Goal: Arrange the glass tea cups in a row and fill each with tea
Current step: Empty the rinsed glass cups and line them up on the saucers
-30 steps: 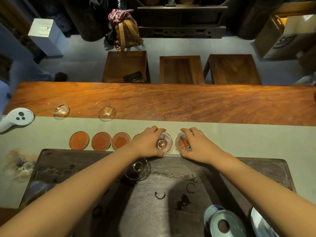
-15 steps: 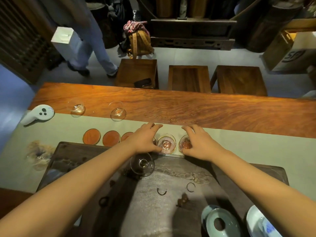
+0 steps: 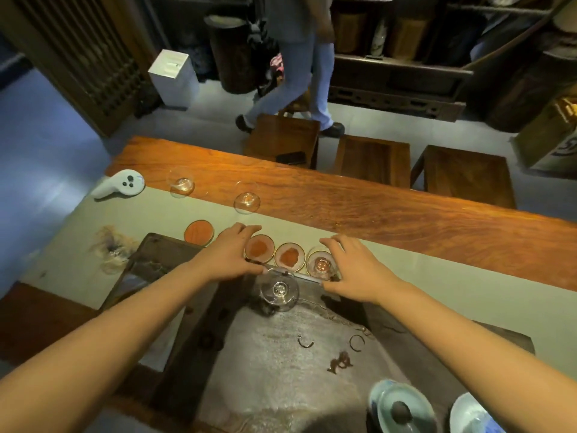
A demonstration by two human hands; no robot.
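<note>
**Tea table: both hands at the coaster row, one cup seated**

A row of round orange coasters runs along the grey-green table runner (image 3: 437, 276), just beyond the far edge of the dark tea tray (image 3: 281, 354). The leftmost coaster (image 3: 199, 232) lies bare. The next one is almost wholly hidden under the left hand (image 3: 232, 256). Two further coasters (image 3: 259, 249) and (image 3: 289, 257) lie bare, side by side.

The rightmost coaster carries a glass cup (image 3: 322, 264), standing upright. The right hand (image 3: 356, 270) is cupped round it, fingers curved over the far rim and thumb at the near side; it holds the cup.

The left hand rests palm down on the runner, fingers stretched forward and thumb along the tray edge. Whether it holds anything beneath the palm cannot be told.

A larger glass vessel (image 3: 278, 289) stands on the tray, just in front of the coasters, between the two wrists. Two more glass cups stand well apart from the row on the wooden table (image 3: 406, 210): one (image 3: 182, 186) near a white controller (image 3: 120, 184), the other (image 3: 247, 201) to its right, at the runner's far edge.

At the near right corner sits a blue-and-white lidded bowl (image 3: 401, 407), with a second blue-and-white dish (image 3: 471, 414) beside it.

Beyond the table stand three wooden stools (image 3: 371, 157). A person in blue jeans (image 3: 299, 76) is behind them.
</note>
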